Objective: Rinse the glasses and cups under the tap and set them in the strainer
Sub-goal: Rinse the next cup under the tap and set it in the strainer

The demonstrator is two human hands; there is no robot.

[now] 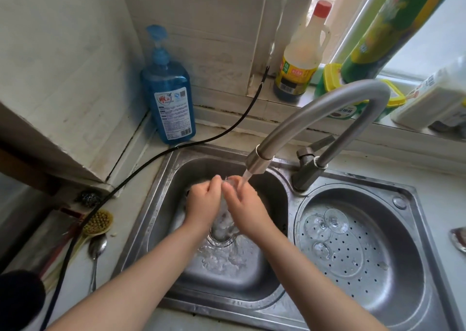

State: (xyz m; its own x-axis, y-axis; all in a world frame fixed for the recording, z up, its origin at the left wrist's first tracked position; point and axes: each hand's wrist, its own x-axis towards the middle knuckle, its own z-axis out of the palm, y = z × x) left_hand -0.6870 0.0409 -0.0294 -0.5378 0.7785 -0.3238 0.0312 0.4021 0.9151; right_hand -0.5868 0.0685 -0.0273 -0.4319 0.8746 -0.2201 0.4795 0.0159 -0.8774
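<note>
Now both hands, left and right, are grasping a clear, wet glass under the tap.

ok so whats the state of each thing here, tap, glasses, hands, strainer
tap: running, its stream falling into the left basin
glass: held under the stream by both hands
left hand: gripping the glass
right hand: gripping the glass
strainer: sitting in the right basin, holding stemmed glasses
stemmed glasses: lying on their sides in the strainer
soap bottle: upright, nearly full
</note>
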